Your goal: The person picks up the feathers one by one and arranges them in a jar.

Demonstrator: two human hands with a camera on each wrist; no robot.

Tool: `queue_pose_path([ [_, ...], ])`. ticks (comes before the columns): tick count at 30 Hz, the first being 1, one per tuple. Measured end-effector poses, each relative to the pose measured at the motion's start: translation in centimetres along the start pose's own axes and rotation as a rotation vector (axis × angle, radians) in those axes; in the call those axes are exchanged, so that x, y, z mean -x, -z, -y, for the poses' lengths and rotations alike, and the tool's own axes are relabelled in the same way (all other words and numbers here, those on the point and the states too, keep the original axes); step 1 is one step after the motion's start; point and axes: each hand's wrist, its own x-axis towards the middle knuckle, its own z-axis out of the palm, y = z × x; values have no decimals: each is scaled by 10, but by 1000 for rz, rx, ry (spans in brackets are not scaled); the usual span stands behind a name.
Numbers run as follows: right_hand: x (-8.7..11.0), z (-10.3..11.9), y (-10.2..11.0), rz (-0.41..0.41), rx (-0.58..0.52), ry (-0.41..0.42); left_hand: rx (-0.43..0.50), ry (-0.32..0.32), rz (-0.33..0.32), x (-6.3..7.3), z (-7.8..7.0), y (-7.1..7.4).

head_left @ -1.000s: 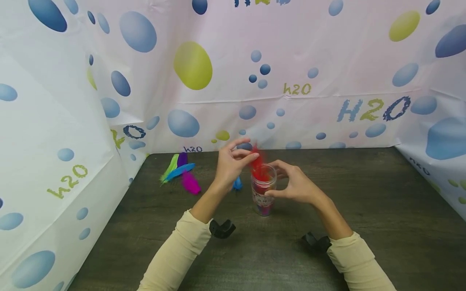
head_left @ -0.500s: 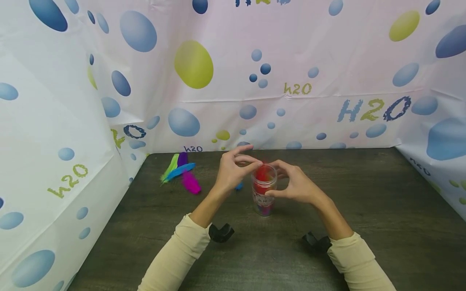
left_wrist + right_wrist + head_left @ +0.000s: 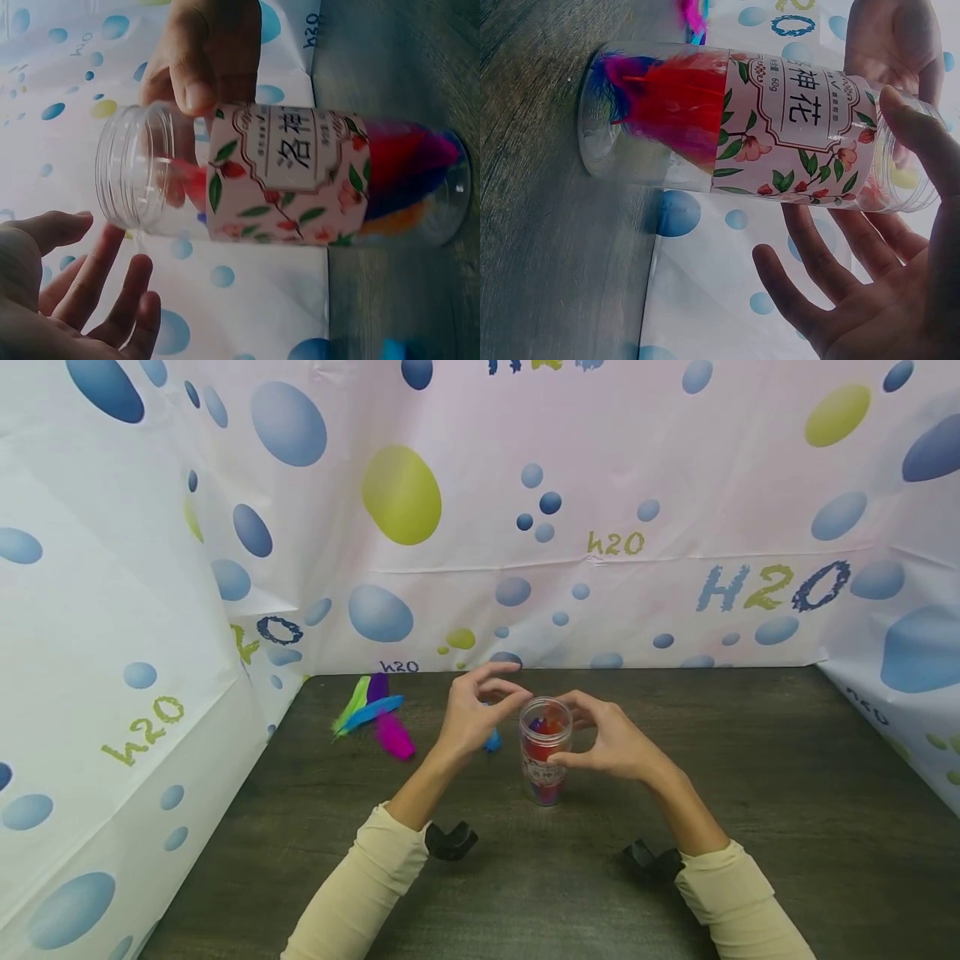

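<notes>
- The jar (image 3: 546, 760) stands upright on the table (image 3: 750, 760); take it as your dial's centre in the head view.
- Your right hand (image 3: 611, 743), between two and three o'clock, grips its side.
- Your left hand (image 3: 472, 710), at ten o'clock, holds nothing, its fingers loose just beside the rim.
- Towards nine o'clock, that hand partly covers a lone blue feather (image 3: 492, 741).
- Farther out, between nine and ten, lie green (image 3: 356, 703), purple (image 3: 377, 686), light-blue (image 3: 369, 716) and magenta (image 3: 393, 737) feathers.
- Bubble-printed cloth (image 3: 480, 527) rises at twelve.
- Half a second ago, red plumage (image 3: 543, 749) reached your left fingertips at the mouth; now it sits lower inside.
</notes>
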Motion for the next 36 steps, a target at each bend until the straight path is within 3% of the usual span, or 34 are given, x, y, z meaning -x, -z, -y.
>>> queue_pose_path([
  [5,0,-1,0,-2,5,-4,-55,-35,-16,2,7,6],
  [18,1,-1,0,-9,5,-33,-310,-80,-75,7,39,31],
  [22,1,0,1,-11,10,-45,-368,-66,-112,7,50,43],
  [30,1,0,-1,-13,25,-51,-523,62,-184,10,66,72],
  [36,0,-1,-1,-11,29,-48,-571,59,-231,12,79,90],
])
